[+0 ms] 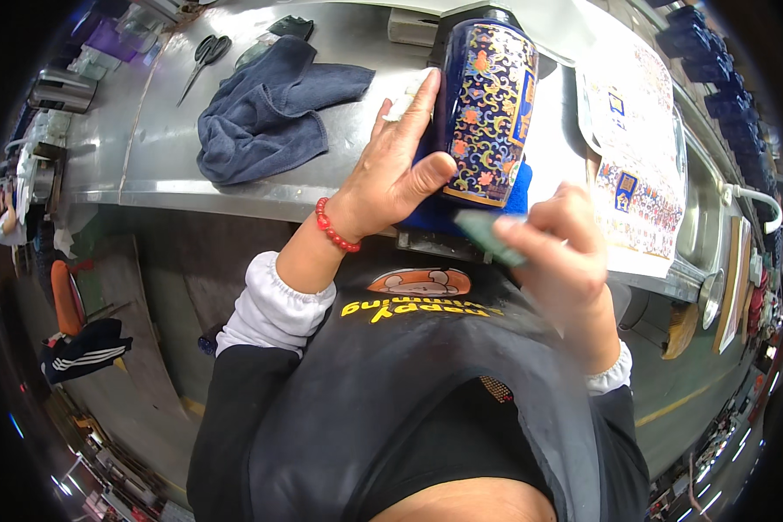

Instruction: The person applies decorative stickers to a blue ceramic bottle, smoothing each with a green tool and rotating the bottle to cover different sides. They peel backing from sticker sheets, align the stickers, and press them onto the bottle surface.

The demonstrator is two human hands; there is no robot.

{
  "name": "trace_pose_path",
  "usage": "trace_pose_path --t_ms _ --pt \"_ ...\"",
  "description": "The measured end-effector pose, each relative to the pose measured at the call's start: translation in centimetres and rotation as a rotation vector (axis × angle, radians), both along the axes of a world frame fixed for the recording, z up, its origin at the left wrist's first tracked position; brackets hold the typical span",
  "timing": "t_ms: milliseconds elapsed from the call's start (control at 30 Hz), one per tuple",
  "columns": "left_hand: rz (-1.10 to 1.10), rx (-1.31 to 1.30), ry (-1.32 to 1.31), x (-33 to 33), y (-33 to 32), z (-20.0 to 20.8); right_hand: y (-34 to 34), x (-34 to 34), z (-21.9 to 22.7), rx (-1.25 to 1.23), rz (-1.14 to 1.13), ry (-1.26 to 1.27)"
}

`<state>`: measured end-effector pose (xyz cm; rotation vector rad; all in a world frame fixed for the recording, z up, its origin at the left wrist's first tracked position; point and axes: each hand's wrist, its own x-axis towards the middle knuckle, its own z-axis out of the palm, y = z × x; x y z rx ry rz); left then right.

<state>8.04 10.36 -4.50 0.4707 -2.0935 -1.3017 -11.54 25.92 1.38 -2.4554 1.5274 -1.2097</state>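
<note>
Bottle (491, 113), dark blue with a colourful floral pattern, lies just right of the left hand (396, 165) and beyond the right hand (565, 235), its neck end farthest from the person; its opaque wall hides any contents. The left hand is spread open along the bottle's side, thumb against its lower edge; a white scrap (400, 103) shows by the fingers, whether held I cannot tell. The right hand, blurred, pinches a pale green piece (491, 235) near the base. Blue padding (519, 184) shows beneath the bottle. Farther out are a printed sheet (631, 157) on the right, a crumpled navy cloth (265, 113) on the left and, past it, black-handled scissors (207, 54).
</note>
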Motion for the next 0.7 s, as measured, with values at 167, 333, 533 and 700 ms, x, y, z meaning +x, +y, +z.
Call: trace_pose_path --t_ms 167,333,533,700 --pt "-0.007 -0.031 -0.071 0.1 -0.1 -0.3 -0.3 0.6 0.8 -0.070 -0.113 0.200" --pt "-0.032 -0.005 -0.054 0.2 -0.2 -0.8 -0.3 0.4 1.8 0.058 0.054 0.087" --pt "-0.030 -0.011 -0.068 0.5 -0.3 -0.3 -0.4 0.0 0.6 -0.009 -0.068 0.103" --pt "0.104 -0.432 -0.138 0.7 1.3 1.5 0.2 -0.9 0.2 0.084 -0.026 -0.173"
